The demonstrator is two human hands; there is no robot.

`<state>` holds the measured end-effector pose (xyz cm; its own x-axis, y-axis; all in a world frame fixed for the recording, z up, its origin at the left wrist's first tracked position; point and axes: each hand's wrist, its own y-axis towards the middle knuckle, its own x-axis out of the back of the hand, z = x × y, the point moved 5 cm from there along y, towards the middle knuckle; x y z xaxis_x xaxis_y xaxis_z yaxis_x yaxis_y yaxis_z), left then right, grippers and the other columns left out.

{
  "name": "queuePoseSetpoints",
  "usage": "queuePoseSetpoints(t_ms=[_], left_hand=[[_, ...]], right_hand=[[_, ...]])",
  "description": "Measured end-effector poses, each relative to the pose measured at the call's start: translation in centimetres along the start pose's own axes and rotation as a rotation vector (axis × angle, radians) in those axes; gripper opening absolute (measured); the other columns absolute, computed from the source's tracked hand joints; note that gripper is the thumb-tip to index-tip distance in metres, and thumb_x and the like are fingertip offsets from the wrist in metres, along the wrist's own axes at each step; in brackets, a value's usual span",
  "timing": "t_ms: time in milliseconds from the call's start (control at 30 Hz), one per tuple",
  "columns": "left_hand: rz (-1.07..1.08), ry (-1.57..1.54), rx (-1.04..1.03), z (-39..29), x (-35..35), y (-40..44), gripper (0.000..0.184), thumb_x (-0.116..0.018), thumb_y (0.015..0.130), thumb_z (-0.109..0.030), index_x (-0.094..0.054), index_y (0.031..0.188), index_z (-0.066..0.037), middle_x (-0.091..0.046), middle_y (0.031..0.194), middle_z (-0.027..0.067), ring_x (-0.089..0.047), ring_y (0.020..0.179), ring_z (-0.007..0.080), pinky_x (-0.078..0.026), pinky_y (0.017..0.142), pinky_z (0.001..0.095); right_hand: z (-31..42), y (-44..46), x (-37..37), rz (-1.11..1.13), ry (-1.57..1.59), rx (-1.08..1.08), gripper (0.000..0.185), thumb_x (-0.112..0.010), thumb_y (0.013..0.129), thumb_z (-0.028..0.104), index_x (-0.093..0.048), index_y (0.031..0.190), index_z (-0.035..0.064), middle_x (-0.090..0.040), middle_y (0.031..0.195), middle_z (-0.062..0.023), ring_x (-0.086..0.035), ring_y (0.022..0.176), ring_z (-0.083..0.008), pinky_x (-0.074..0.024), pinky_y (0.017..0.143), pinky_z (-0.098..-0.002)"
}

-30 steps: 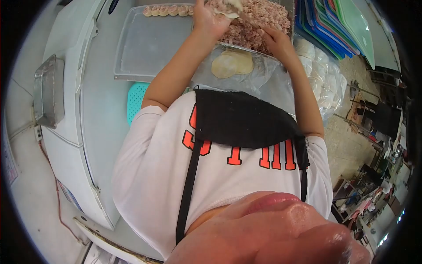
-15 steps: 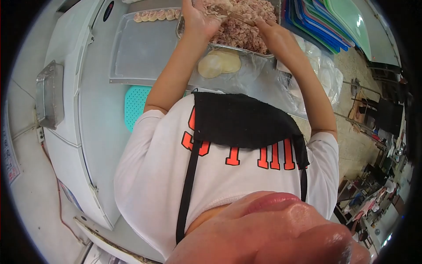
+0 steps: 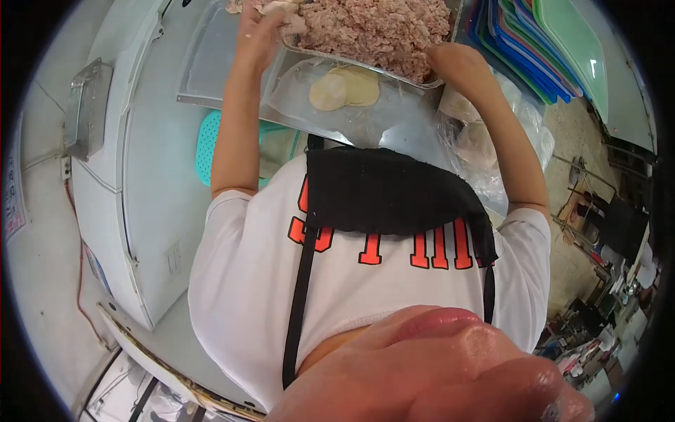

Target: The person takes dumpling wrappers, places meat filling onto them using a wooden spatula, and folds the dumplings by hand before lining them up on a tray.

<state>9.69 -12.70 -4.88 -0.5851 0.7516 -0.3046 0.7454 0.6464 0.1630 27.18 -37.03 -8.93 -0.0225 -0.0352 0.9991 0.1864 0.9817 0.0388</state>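
Note:
My left hand is at the top left, by the corner of the meat tray, its fingers closed on a pale, soft dumpling. Part of the dumpling is hidden by the fingers. At the tray's right side, my right hand has its fingers curled down at the edge of the pinkish minced meat. The thin flat stick it held half a second ago is hidden now. Just below the metal tray, a few round dough wrappers overlap on a plastic sheet.
A shallow tray is at the upper left, with a little of the dumplings showing. Coloured plastic trays are stacked at the upper right. Clear plastic bags lie by my right forearm; a turquoise basket is below the table edge.
My left hand has moved left and away from the meat with the dumpling. My right hand has shifted slightly right and down, apart from the left; its stick no longer shows.

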Motion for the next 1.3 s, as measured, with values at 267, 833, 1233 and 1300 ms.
queuePoseSetpoints(t_ms=[267, 833, 1233, 1300], left_hand=[[0.198, 0.695, -0.116, 2.0, 0.6, 0.8, 0.045, -0.072, 0.077, -0.008, -0.055, 0.119, -0.009, -0.063, 0.107, 0.0047, -0.056, 0.101, 0.0138, -0.045, 0.092, 0.0321], [0.637, 0.958, -0.296, 1.2, -9.1, 0.0, 0.035, -0.072, 0.072, -0.021, -0.061, 0.103, -0.008, -0.063, 0.098, 0.0089, -0.058, 0.091, 0.0281, -0.045, 0.083, 0.0369], [0.601, 1.039, -0.030, 6.8, -7.1, 2.9, 0.048, -0.071, 0.077, -0.037, -0.060, 0.111, -0.006, -0.062, 0.112, 0.0118, -0.064, 0.084, 0.0224, -0.050, 0.079, 0.0323], [0.569, 0.981, -0.012, 7.5, -6.4, 2.2, 0.050, -0.071, 0.077, -0.038, -0.058, 0.116, -0.009, -0.061, 0.114, 0.0118, -0.063, 0.091, 0.0226, -0.049, 0.083, 0.0324]], right_hand=[[-1.4, -1.3, -2.8, 0.146, 0.484, -0.104, 0.032, -0.047, 0.094, 0.026, -0.063, 0.091, -0.0016, -0.064, 0.076, -0.0157, -0.064, 0.076, -0.0264, -0.0499, 0.069, -0.0368], [-4.2, -2.5, 7.7, -0.152, 0.799, -0.091, 0.026, -0.059, 0.090, 0.026, -0.067, 0.106, 0.0068, -0.067, 0.095, -0.0140, -0.065, 0.086, -0.0257, -0.0488, 0.077, -0.0325], [-1.1, -1.4, 2.0, -0.373, 0.534, -0.081, 0.025, -0.057, 0.090, 0.022, -0.063, 0.109, 0.0058, -0.063, 0.092, -0.0156, -0.062, 0.084, -0.0315, -0.0488, 0.074, -0.0353], [-2.8, -0.4, -0.6, -0.313, 0.557, -0.101, 0.027, -0.057, 0.091, 0.025, -0.063, 0.110, 0.0070, -0.063, 0.090, -0.0155, -0.062, 0.083, -0.0321, -0.0485, 0.073, -0.0372]])
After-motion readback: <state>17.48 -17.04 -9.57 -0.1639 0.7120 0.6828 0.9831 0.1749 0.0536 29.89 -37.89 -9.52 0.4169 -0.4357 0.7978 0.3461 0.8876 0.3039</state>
